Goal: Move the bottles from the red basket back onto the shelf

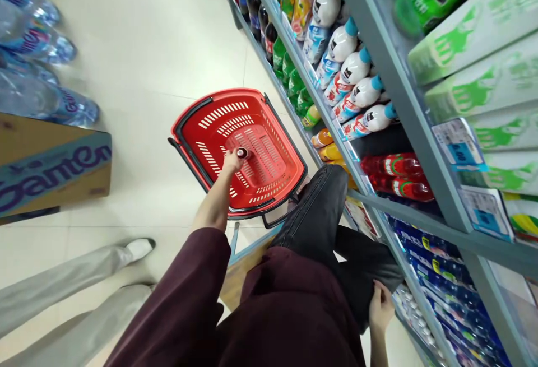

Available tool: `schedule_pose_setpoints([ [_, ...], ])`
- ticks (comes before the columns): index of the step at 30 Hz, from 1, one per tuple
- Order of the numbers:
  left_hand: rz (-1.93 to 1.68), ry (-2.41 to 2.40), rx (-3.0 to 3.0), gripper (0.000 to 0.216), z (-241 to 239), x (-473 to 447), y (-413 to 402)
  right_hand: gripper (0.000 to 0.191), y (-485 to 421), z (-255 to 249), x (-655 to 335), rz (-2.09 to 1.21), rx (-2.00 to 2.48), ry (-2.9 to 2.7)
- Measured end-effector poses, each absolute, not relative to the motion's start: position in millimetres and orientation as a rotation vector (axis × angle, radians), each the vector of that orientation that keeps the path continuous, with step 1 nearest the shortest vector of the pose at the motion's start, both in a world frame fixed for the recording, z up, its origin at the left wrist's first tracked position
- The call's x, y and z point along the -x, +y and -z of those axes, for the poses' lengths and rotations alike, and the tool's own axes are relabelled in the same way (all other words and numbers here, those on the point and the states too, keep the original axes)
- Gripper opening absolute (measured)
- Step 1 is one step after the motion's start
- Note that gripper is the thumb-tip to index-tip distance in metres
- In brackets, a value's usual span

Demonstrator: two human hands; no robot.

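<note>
My left hand [233, 161] reaches down into a red shopping basket [260, 126] on the floor. Its fingers are closed round the upper part of a bottle, whose dark cap [241, 153] points up toward me. The rest of the bottle is mostly hidden beneath the cap and hand. Slots pierce the basket's walls and floor, and its black handles [185, 143] lie folded along the rim. By my bent knee, my right hand [381, 306] rests against the dark trousers [365, 266], its fingers curled in with nothing visible in them.
Shelves of drinks stand close on the right, with white bottles [365, 95], green bottles [296, 81], red bottles [395, 173] and green-white cartons [483, 81]. At left are water bottles [42, 81] and a cardboard box [54, 165]. Another person's legs [84, 277] stand at lower left.
</note>
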State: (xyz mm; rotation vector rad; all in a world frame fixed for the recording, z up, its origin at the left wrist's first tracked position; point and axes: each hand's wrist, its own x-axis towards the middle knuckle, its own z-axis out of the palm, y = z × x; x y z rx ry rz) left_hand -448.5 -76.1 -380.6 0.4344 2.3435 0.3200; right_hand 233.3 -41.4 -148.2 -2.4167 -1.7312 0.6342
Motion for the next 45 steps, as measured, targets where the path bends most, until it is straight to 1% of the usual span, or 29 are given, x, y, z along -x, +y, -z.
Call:
schedule_pose_setpoints([
  [2, -0.29, 2.331, -0.472, 0.055, 393, 453, -68, 0.041, -40, 151, -237, -0.63, 2.477, -1.719],
  [6, -0.216, 2.322, -0.506, 0.044, 411, 457, -59, 0.056, -41, 159, -245, -0.556, 2.532, -1.688],
  [10, -0.157, 2.349, -0.512, 0.049, 417, 447, -61, 0.059, -41, 164, -247, -0.548, 2.53, -1.708],
  [15, -0.139, 2.312, -0.551, 0.05, 405, 422, -68, 0.062, -39, 169, -248, -0.588, 2.489, -1.718],
  [19, -0.145, 2.335, -0.581, 0.047, 375, 405, -67, 0.061, -40, 173, -252, -0.623, 2.421, -1.731],
  [25, -0.125, 2.342, -0.876, 0.026, 295, 382, -61, 0.063, -36, 179, -248, -0.684, 2.345, -1.69],
  [30, -0.211, 2.283, -1.295, 0.006, 202, 360, -47, 0.06, -32, 173, -215, -0.851, 2.165, -1.587],
  [31, -0.262, 2.256, -1.363, 0.006, 180, 355, -43, 0.058, -32, 171, -205, -0.885, 2.11, -1.573],
  [35, -0.493, 2.059, -1.612, 0.017, 87, 332, -25, 0.05, -32, 160, -156, -1.049, 1.846, -1.558],
  [39, -0.617, 1.789, -1.808, 0.017, 1, 296, -8, 0.042, -33, 150, -108, -1.242, 1.592, -1.5],
  [40, -0.631, 1.721, -1.841, 0.017, -17, 286, -4, 0.045, -33, 147, -98, -1.295, 1.525, -1.474],
  [41, -0.64, 1.652, -1.868, 0.016, -33, 275, 0, 0.051, -33, 144, -89, -1.346, 1.456, -1.448],
  [45, -0.646, 1.386, -1.955, 0.012, -79, 231, 19, 0.097, -29, 130, -63, -1.537, 1.148, -1.368],
])
